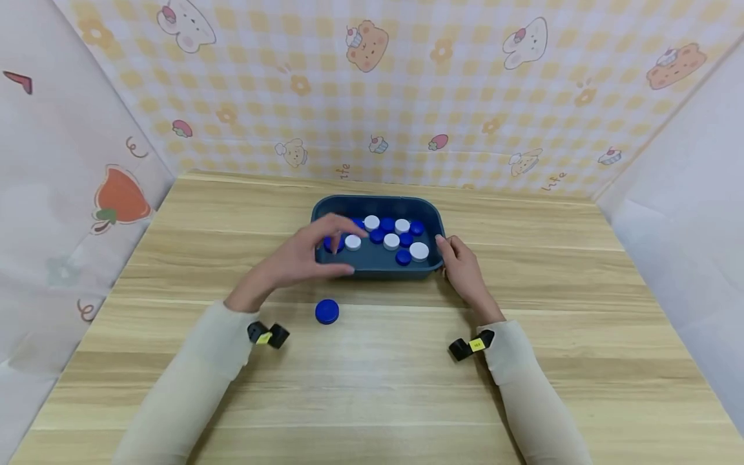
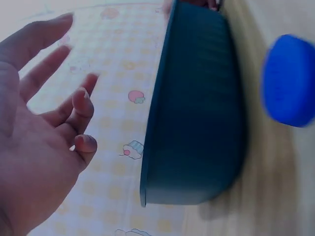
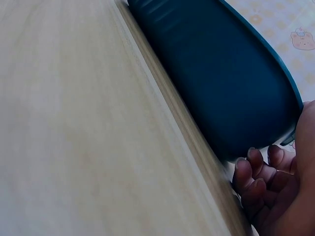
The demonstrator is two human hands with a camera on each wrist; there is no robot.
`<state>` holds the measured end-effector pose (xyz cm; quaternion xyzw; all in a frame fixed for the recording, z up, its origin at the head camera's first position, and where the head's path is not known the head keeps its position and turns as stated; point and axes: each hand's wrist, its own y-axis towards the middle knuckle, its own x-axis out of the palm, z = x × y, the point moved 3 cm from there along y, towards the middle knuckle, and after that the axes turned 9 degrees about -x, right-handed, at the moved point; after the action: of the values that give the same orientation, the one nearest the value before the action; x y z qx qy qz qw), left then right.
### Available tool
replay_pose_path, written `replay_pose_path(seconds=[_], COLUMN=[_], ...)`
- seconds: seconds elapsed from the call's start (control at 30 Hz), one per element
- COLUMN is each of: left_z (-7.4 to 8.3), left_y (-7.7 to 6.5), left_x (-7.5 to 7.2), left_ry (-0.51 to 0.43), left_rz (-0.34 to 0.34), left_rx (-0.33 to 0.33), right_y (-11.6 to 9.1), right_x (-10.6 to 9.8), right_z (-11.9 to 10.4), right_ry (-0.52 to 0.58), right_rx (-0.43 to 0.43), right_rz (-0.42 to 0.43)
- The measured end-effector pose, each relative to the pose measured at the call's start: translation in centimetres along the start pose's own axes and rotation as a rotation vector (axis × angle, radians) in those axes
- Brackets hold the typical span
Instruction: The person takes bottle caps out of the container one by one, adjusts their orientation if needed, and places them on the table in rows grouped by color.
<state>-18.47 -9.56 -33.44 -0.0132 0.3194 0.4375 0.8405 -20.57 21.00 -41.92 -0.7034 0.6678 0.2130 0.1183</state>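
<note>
A dark teal plastic bin [image 1: 383, 274] stands on the table with several blue and white round caps lying in it, among them a white cap [image 1: 419, 251] at its right end. My left hand [image 1: 302, 253] is over the bin's left part, thumb and fingers spread apart with nothing between them; the left wrist view shows its bare palm. At the right end, my right hand [image 1: 463, 266] grips the bin's rim, thumb on top and curled fingers beneath, as the right wrist view shows. In front of the bin a larger blue cap [image 1: 327, 311] lies on the table.
The wood-grain table [image 1: 383, 387] reaches back to a yellow checked cloth [image 1: 407, 97] with cartoon prints. White sheeting [image 1: 58, 213] hangs at the left, and more at the right. Each sleeve cuff carries a small black camera.
</note>
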Motion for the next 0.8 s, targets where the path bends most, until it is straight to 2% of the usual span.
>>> replay_pose_path(seconds=[0.1,0.2,0.33,0.6,0.8], left_z=[-0.7,-1.6,-2.8,-5.3,-5.7], left_y=[1.7,3.3,4.8,5.8,6.4], left_x=[-0.6,-0.7,-0.4,0.4,0.7], left_ry=[-0.001,0.024,0.071,0.197,0.341], left_rz=[0.022,0.008,-0.017,-0.109,-0.156], left_rx=[-0.085,-0.199,-0.303,-0.42,-0.499], right_y=[0.1,0.1,0.0,-0.1,-0.1], right_x=[0.1,0.1,0.1,0.2,0.1], right_z=[0.1,0.1,0.1,-0.1,0.0], right_ry=[0.006,0.008,0.014,0.015,0.021], right_rx=[-0.003,0.0,0.001,0.007,0.03], right_rz=[0.002,0.006,0.015,-0.006,0.016])
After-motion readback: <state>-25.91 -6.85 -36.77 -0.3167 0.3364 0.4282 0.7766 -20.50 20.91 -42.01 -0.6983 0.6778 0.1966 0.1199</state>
